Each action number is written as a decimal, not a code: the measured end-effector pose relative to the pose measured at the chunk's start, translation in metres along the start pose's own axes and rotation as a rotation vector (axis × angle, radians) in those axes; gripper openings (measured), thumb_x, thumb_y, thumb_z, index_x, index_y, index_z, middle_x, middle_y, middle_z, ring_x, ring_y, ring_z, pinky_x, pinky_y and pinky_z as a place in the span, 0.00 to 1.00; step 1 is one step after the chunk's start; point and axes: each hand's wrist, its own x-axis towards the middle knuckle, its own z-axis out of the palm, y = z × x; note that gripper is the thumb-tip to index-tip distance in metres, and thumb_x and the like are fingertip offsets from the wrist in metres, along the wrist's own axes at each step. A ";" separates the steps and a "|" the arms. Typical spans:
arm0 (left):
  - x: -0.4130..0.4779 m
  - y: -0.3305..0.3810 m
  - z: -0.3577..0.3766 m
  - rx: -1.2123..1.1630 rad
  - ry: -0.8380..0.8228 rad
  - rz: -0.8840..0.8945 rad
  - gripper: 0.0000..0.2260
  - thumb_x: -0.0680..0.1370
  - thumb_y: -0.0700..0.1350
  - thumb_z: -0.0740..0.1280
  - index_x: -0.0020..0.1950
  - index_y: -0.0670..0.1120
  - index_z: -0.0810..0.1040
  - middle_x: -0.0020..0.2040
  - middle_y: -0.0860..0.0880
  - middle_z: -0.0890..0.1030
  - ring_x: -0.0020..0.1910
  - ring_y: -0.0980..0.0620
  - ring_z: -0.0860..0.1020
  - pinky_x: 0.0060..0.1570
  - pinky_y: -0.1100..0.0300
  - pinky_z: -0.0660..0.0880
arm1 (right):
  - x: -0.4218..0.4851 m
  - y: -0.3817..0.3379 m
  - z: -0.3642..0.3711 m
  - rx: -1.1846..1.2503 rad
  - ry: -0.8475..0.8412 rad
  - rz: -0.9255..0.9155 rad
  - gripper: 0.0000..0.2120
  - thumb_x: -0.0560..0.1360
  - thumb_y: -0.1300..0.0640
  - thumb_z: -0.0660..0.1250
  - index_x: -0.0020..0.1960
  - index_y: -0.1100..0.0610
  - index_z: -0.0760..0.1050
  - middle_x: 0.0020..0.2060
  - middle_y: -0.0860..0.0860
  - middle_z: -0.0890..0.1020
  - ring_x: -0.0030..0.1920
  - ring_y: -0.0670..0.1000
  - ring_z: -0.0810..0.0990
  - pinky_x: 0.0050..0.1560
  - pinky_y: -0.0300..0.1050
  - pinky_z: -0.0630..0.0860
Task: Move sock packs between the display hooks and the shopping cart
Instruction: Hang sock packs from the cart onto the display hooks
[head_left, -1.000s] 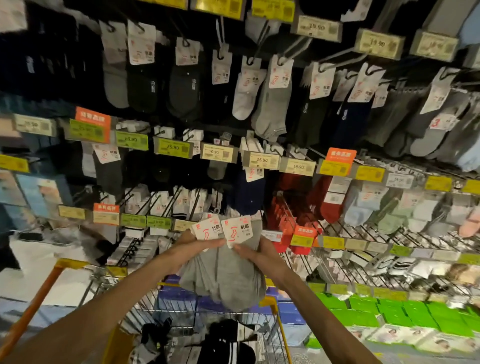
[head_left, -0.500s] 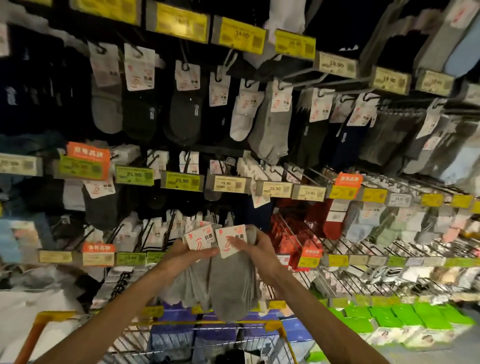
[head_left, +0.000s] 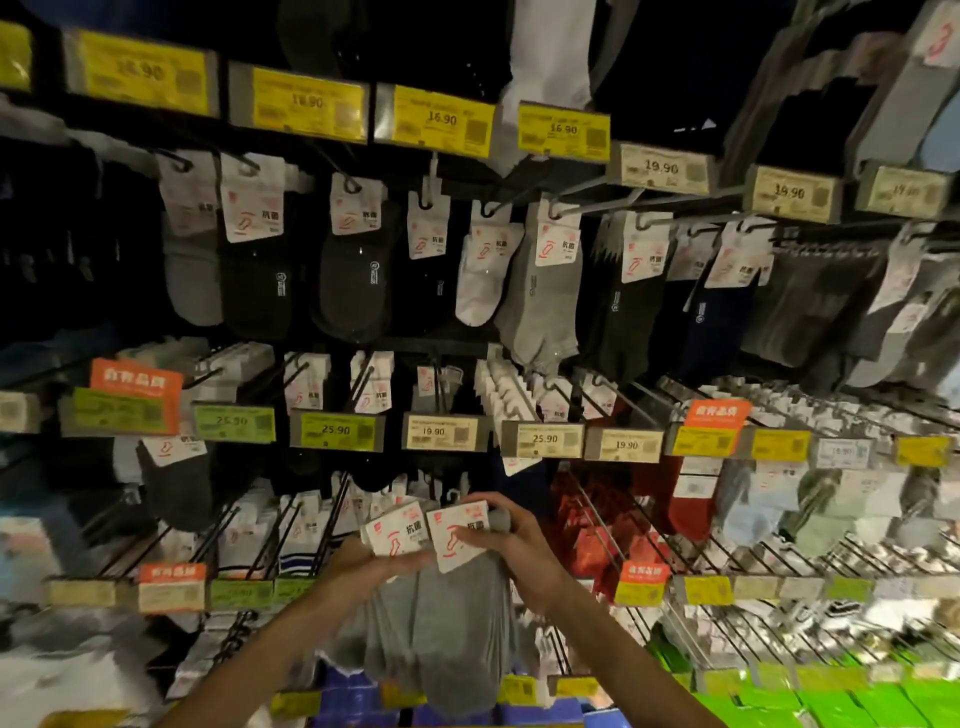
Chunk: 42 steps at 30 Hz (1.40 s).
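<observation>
Compared with a second ago, the view has tipped upward. The display wall (head_left: 519, 322) now fills almost the whole picture, and a top row of yellow price labels (head_left: 441, 120) marked 16.90 has come into sight. The shopping cart's wire basket has slid off below the bottom edge. The grey sock packs (head_left: 447, 639) have risen with the hands. They were over the cart and are now in front of the lowest rows of display hooks (head_left: 332, 514), in the lower middle of the view.

The two packs hang side by side with their long axis vertical. Their white header cards (head_left: 460, 535) are uppermost and face the camera, while the grey toes point down. The left card tilts slightly left and the right card slightly right, and their inner edges touch. The cards are level with the tips of the black hooks beside them. The pictures do not show whether either card is on a hook.

Both forearms come up from the bottom edge and converge on the packs. The left hand (head_left: 363, 577) is blurred. Its fingers reach right along the bottom edge of the cards and grip the left pack just beneath its card. The right hand (head_left: 519, 540) pinches the right card, with fingers curled over its top corner and the thumb on its face.
</observation>
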 end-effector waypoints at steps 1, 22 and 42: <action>0.004 0.000 -0.002 0.002 0.006 -0.014 0.27 0.56 0.49 0.83 0.54 0.51 0.83 0.49 0.53 0.86 0.53 0.55 0.83 0.53 0.59 0.77 | 0.006 -0.001 -0.001 -0.008 0.010 0.000 0.14 0.71 0.67 0.74 0.56 0.65 0.79 0.48 0.60 0.84 0.48 0.56 0.83 0.48 0.49 0.80; 0.055 0.035 -0.021 0.087 0.216 -0.043 0.19 0.64 0.41 0.81 0.54 0.49 0.84 0.49 0.53 0.86 0.51 0.56 0.83 0.55 0.57 0.77 | 0.095 -0.007 0.027 0.236 0.187 0.129 0.11 0.71 0.67 0.74 0.53 0.63 0.80 0.48 0.60 0.85 0.45 0.55 0.85 0.48 0.53 0.80; 0.052 0.042 -0.023 0.069 0.156 0.029 0.24 0.66 0.40 0.80 0.61 0.47 0.81 0.54 0.51 0.85 0.57 0.53 0.82 0.61 0.51 0.76 | 0.075 -0.017 0.033 0.251 0.178 -0.096 0.12 0.71 0.71 0.71 0.45 0.55 0.81 0.40 0.50 0.86 0.40 0.49 0.86 0.42 0.46 0.81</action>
